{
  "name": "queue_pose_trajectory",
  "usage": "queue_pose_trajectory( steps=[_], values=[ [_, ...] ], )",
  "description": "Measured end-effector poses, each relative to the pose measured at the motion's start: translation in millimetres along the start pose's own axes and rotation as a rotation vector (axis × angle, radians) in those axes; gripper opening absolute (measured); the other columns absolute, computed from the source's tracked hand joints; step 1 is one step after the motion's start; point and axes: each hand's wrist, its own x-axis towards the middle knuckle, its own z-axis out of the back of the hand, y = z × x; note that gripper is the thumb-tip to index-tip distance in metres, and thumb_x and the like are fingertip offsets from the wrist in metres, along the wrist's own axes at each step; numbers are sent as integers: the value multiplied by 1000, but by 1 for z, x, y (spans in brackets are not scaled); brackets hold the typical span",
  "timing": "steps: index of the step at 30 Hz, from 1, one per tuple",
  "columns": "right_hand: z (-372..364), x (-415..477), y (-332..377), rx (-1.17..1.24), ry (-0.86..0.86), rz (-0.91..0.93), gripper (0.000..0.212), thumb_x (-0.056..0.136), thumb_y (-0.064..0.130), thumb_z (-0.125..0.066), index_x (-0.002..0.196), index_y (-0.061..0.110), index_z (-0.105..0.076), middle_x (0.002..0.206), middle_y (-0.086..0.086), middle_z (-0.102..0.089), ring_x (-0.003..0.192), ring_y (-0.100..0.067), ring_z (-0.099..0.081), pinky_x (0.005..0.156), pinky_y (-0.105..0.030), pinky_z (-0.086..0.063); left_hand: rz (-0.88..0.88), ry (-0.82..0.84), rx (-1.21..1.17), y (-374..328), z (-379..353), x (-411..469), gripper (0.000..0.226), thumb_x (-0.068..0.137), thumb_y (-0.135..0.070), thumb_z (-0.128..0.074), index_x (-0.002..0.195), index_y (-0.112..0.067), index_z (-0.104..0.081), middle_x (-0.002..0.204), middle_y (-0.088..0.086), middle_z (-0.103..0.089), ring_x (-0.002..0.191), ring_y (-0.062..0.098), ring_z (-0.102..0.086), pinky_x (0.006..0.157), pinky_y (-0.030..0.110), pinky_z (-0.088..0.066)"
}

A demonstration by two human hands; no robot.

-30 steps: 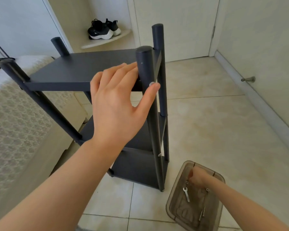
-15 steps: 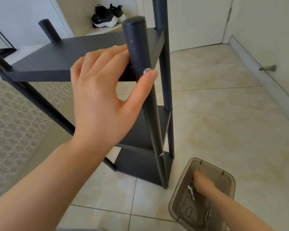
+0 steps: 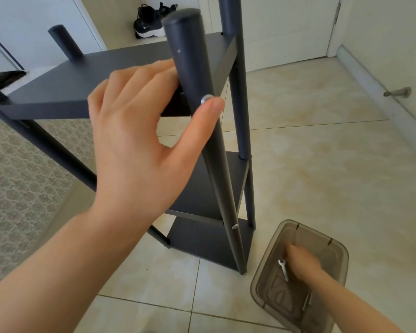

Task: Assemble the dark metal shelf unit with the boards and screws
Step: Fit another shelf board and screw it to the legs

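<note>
The dark metal shelf unit stands upright on the tiled floor, with a top board (image 3: 70, 92), a middle board (image 3: 202, 188) and a bottom board (image 3: 202, 241). My left hand (image 3: 135, 145) clasps its near corner: the fingers lie on the top board behind the front post (image 3: 187, 44), and the thumb tip presses beside a silver screw (image 3: 206, 99) in that post. A second screw (image 3: 234, 226) sits lower on the same post. My right hand (image 3: 302, 261) reaches into a smoky plastic bin (image 3: 262, 280), its blurred fingers beside a small wrench (image 3: 283, 270).
Loose metal parts (image 3: 306, 301) lie in the bin. A patterned cover (image 3: 22, 176) fills the left side. Black shoes (image 3: 151, 20) sit on a ledge behind the shelf. A door stop (image 3: 398, 92) juts from the right wall, and a white door (image 3: 286, 25) is beyond.
The view has moved closer to the shelf top. My left hand keeps its hold on the corner. My right hand has shifted inside the bin toward the wrench.
</note>
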Motion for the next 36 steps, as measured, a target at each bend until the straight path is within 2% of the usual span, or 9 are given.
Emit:
queue_pose_trajectory(
  steps=[6, 13, 16, 18, 21, 23, 26, 31, 36],
  values=[
    [44, 17, -48, -262, -51, 55, 27, 101, 22, -42, 126, 23, -50, 131, -5, -51, 124, -26, -43, 96, -39, -45, -5, 7, 9, 1, 0, 2, 13, 99, -47, -50, 101, -36, -56, 103, -32, -48, 108, 1, -45, 105, 26, -26],
    [78, 13, -70, -582, 32, 116, 49, 98, 20, -49, 146, 22, -37, 147, -1, -41, 137, -28, -29, 110, -53, -26, 6, 10, 8, 1, 1, 2, 13, 99, -49, -50, 100, -37, -55, 107, -22, -55, 109, 3, -46, 105, 22, -22],
    [84, 6, -81, -525, 22, 112, 49, 98, 19, -48, 145, 18, -34, 139, -4, -49, 131, -24, -42, 100, -41, -39, 9, 6, 19, 2, 0, 1, 21, 99, -47, -50, 102, -31, -62, 104, -20, -54, 108, 5, -45, 104, 22, -22],
    [83, 0, -73, -408, 15, 118, 36, 96, 18, -49, 131, 19, -43, 122, -5, -58, 111, -24, -56, 84, -34, -46, 4, 1, 21, 3, 0, 2, 21, 99, -47, -50, 101, -30, -62, 101, -20, -52, 106, 6, -45, 104, 24, -23],
    [72, -6, -42, -235, -23, 101, 20, 96, 14, -42, 115, 19, -46, 95, -2, -57, 83, -20, -56, 66, -31, -42, 5, 2, 13, 2, 0, 2, 22, 99, -47, -50, 100, -29, -62, 97, -21, -48, 104, 6, -44, 104, 28, -24],
    [61, -12, -26, -223, -9, 97, 34, 98, 10, -39, 132, 13, -42, 108, -6, -60, 88, -22, -58, 71, -31, -46, 4, 3, 16, 2, 0, 3, 16, 100, -47, -49, 98, -33, -56, 99, -20, -49, 104, 6, -44, 103, 29, -24],
    [47, -26, -23, -342, 74, 117, 34, 98, 8, -37, 132, 7, -41, 123, -15, -59, 106, -31, -61, 85, -38, -51, 14, 1, 30, 2, -1, 3, 23, 100, -47, -49, 98, -28, -62, 100, -19, -50, 104, 6, -43, 103, 31, -25],
    [56, -42, -39, -423, 97, 86, 44, 96, 10, -40, 140, 10, -38, 124, -14, -57, 111, -32, -60, 81, -36, -46, 19, 17, 43, 5, -1, 2, 34, 101, -48, -49, 108, -21, -69, 106, -19, -55, 109, 12, -51, 104, 32, -25],
    [105, -66, -49, -330, 200, 20, 21, 94, 12, -46, 113, 14, -55, 118, -10, -62, 103, -28, -64, 76, -31, -49, 19, 38, 68, 4, -1, 3, 35, 101, -49, -48, 108, -21, -67, 116, -7, -65, 114, 20, -53, 104, 32, -23]
  ],
)
